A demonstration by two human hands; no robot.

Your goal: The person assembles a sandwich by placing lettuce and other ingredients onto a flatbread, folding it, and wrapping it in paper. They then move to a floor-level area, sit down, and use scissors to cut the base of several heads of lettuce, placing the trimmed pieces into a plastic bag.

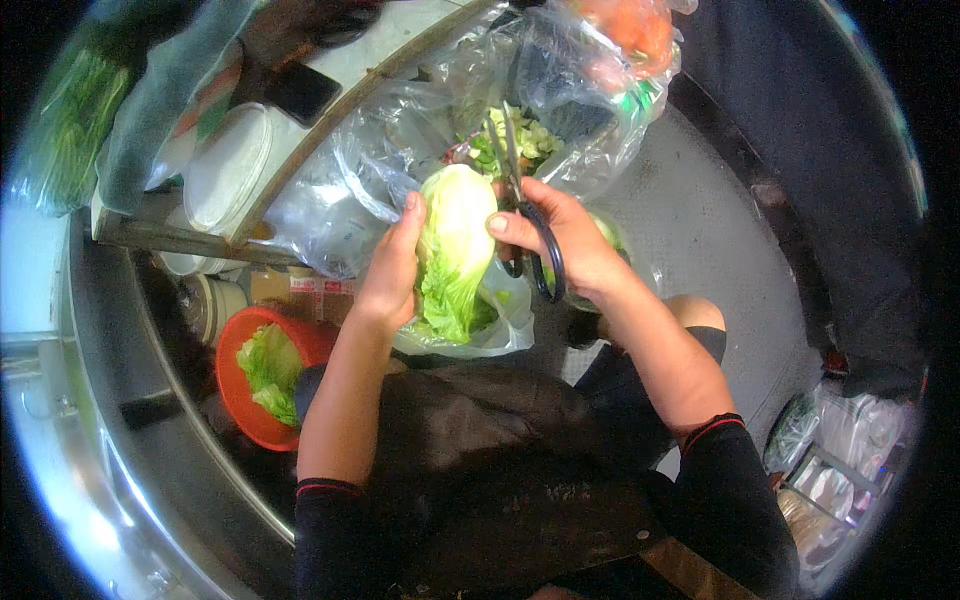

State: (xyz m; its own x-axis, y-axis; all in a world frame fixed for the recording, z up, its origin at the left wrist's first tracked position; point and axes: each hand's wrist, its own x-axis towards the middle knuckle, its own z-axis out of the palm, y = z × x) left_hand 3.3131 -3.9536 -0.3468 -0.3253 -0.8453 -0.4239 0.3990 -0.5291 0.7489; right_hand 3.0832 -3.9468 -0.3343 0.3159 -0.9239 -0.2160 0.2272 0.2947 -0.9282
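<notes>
Between my two hands is a pale green head of leafy cabbage or lettuce [459,240], its white end up and its leafy end towards me. My left hand [394,262] holds its left side. My right hand [562,236] has black-handled scissors [547,262] in it, blades pointing away from me, with the thumb near the head's right side. Beyond the blades, vegetable trimmings [525,139] lie in a clear plastic bag [337,180]. Another plastic bag [510,330] with green leaves sits below the head.
At the left, an orange-red basin [232,375] holds green leaves. White round lids or containers [229,165] and a dark phone-like object [304,91] are by a wood-edged surface [360,90]. A bag of orange items [630,30] is at the top. Bagged items [840,457] stand lower right.
</notes>
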